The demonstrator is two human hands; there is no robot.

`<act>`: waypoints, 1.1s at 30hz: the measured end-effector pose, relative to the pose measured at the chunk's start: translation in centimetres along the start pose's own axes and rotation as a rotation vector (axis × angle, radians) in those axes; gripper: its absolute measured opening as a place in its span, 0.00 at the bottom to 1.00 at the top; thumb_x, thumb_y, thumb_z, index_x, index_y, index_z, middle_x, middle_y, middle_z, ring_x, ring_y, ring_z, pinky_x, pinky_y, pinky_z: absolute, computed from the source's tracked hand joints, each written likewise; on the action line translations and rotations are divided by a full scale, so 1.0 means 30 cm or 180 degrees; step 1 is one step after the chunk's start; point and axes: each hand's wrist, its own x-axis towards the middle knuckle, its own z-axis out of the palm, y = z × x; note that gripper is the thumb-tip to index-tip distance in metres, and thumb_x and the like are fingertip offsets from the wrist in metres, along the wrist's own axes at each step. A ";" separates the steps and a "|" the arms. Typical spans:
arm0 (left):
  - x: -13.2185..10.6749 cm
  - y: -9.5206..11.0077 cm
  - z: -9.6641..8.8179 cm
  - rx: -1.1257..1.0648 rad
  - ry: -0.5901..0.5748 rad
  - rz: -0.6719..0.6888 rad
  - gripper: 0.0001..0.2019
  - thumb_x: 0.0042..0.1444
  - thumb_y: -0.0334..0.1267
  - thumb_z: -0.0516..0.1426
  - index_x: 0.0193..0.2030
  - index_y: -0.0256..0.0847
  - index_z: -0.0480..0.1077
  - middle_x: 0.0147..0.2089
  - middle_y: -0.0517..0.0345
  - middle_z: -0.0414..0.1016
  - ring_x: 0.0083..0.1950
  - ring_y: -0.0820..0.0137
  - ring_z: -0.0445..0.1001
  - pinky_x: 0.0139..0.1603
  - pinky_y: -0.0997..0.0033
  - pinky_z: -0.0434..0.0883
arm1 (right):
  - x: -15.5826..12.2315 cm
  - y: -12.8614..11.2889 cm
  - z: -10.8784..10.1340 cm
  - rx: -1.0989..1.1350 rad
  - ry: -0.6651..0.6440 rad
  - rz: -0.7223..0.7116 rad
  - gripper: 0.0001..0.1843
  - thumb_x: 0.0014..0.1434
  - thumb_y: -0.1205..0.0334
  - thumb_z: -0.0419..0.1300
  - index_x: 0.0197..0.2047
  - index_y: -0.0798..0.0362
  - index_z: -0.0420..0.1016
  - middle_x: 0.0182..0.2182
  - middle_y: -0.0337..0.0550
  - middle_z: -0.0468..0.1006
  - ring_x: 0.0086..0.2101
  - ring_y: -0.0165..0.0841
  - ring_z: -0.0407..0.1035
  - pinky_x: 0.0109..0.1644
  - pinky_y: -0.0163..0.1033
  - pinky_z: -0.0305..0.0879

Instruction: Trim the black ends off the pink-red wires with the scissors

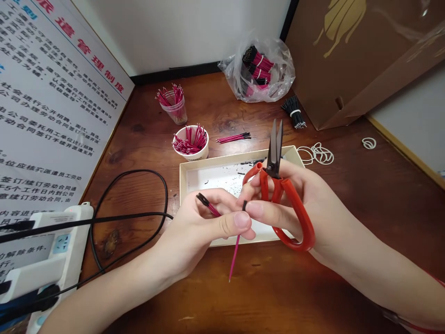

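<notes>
My left hand (212, 222) pinches a thin pink wire (234, 260) between thumb and forefinger; its bare tip points down. Other pink wires with black ends (207, 204) are tucked in the same hand. Red-handled scissors (294, 208) hang on the fingers of my right hand (285, 199), blades up and nearly closed. With thumb and fingertip, that hand also touches a short black sleeve (244, 205) at the upper end of the pink wire. Beneath both hands lies a shallow white-lined box (200, 178) with small black scraps inside.
Behind the box stand a paper cup (198, 153) and a plastic cup (178, 113) of pink wires, beside a small row of wires (233, 138). Farther back are a plastic bag (278, 88), a black wire bundle (295, 113) and rubber bands (320, 154). A power strip (69, 250) is left.
</notes>
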 end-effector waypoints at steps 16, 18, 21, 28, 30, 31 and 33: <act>0.019 -0.012 -0.004 0.0191 0.0298 0.0067 0.20 0.32 0.43 0.77 0.19 0.39 0.71 0.19 0.65 0.68 0.23 0.77 0.67 0.28 0.75 0.65 | 0.007 0.000 -0.005 -0.0395 0.0027 -0.0216 0.18 0.50 0.49 0.72 0.33 0.48 0.69 0.29 0.38 0.79 0.27 0.32 0.74 0.28 0.37 0.73; 0.040 -0.026 -0.020 0.0311 0.0335 0.0076 0.19 0.33 0.44 0.76 0.20 0.39 0.71 0.20 0.64 0.68 0.26 0.75 0.68 0.29 0.74 0.64 | 0.017 -0.010 -0.034 -0.0638 -0.0155 -0.0446 0.16 0.52 0.57 0.72 0.32 0.49 0.66 0.29 0.37 0.78 0.28 0.31 0.74 0.32 0.37 0.74; 0.080 -0.052 -0.049 0.0586 0.0528 0.0301 0.17 0.36 0.43 0.75 0.25 0.38 0.74 0.24 0.61 0.72 0.29 0.74 0.68 0.33 0.73 0.65 | 0.058 -0.031 -0.128 -0.1397 -0.0556 -0.0538 0.10 0.53 0.65 0.67 0.31 0.50 0.68 0.27 0.35 0.76 0.27 0.28 0.72 0.30 0.35 0.71; 0.125 -0.085 -0.091 0.0589 0.0885 0.0608 0.11 0.61 0.42 0.60 0.41 0.36 0.78 0.35 0.55 0.75 0.31 0.75 0.67 0.31 0.75 0.64 | 0.306 -0.023 -0.324 -0.2008 0.0603 -0.0085 0.15 0.47 0.63 0.72 0.29 0.49 0.68 0.29 0.42 0.82 0.28 0.34 0.75 0.27 0.38 0.68; 0.123 -0.087 -0.091 0.0536 0.0638 0.0556 0.11 0.61 0.43 0.61 0.39 0.35 0.77 0.32 0.56 0.75 0.30 0.75 0.69 0.31 0.75 0.65 | 0.375 0.007 -0.310 -0.2234 0.0484 0.0033 0.13 0.48 0.67 0.71 0.28 0.50 0.69 0.28 0.43 0.82 0.26 0.34 0.74 0.26 0.39 0.66; 0.122 -0.087 -0.089 0.0515 0.0515 0.0512 0.12 0.60 0.45 0.61 0.40 0.35 0.77 0.32 0.56 0.76 0.31 0.75 0.72 0.31 0.74 0.66 | 0.404 0.023 -0.297 -0.2341 0.0412 0.0054 0.13 0.47 0.68 0.71 0.27 0.50 0.69 0.28 0.43 0.82 0.25 0.34 0.73 0.26 0.39 0.65; 0.120 -0.086 -0.086 0.0487 0.0345 0.0426 0.15 0.60 0.48 0.62 0.41 0.35 0.77 0.31 0.55 0.78 0.31 0.73 0.75 0.32 0.74 0.67 | 0.448 0.050 -0.272 -0.2570 0.0362 0.0028 0.14 0.44 0.70 0.72 0.25 0.51 0.70 0.25 0.42 0.81 0.26 0.34 0.73 0.28 0.40 0.64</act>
